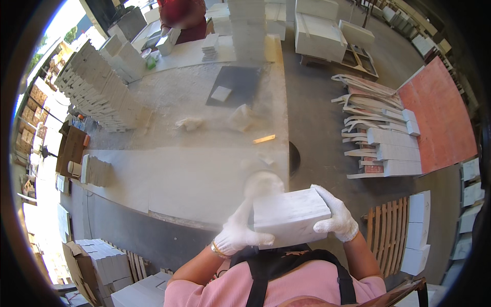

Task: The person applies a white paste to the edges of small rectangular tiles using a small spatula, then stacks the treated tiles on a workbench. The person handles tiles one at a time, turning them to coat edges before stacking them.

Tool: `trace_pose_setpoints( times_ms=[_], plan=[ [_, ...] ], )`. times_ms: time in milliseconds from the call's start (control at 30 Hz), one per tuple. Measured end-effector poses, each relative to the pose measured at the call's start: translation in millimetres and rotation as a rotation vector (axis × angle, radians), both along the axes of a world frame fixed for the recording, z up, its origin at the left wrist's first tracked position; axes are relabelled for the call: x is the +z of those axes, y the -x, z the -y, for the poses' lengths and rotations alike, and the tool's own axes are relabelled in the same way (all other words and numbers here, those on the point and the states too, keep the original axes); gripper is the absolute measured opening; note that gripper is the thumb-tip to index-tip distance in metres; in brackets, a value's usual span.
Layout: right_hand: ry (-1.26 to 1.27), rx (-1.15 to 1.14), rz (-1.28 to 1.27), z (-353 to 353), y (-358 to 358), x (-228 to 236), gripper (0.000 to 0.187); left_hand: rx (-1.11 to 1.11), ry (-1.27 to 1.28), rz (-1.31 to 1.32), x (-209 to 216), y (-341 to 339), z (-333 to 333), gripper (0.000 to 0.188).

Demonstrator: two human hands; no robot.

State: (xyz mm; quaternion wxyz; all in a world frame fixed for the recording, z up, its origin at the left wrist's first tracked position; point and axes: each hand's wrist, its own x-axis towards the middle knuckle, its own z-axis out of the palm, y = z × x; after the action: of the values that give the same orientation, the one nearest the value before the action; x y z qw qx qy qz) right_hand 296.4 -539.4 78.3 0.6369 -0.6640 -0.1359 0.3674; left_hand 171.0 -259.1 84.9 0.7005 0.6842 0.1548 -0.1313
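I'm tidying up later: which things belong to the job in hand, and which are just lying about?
In the job:
white block, held between left hand and right hand

Apparently just lying about:
yellow strip on the worktable
dark sheet with white piece on it
crumpled pale item

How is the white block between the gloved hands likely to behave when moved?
The white block should stay stiff, judging by its straight edges. It may be heavy, since the left hand and right hand brace opposite ends. Faint parallel lines on its upper face suggest stacked slabs, which might slide apart if the squeeze loosens.
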Motion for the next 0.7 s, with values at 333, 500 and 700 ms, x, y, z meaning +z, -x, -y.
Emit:
trace_pose_setpoints(
  times_ms=[333, 500, 700],
  plan=[
    [-0.060, 0.055, -0.076, 59, -41, -22, 0.109, -0.040, -0.088, -0.077, -2, -36, 54, 0.114],
    [-0.072, 0.116, -0.075, 129, -83, -38, 0.103, 0.060, -0.088, -0.092, 4, -65, 134, 0.101],
    [-0.080, 0.098, -0.215, 219, -125, -41, 0.097, 0.081, -0.167, -0.163, 7, -102, 232, 0.101]
  ],
)
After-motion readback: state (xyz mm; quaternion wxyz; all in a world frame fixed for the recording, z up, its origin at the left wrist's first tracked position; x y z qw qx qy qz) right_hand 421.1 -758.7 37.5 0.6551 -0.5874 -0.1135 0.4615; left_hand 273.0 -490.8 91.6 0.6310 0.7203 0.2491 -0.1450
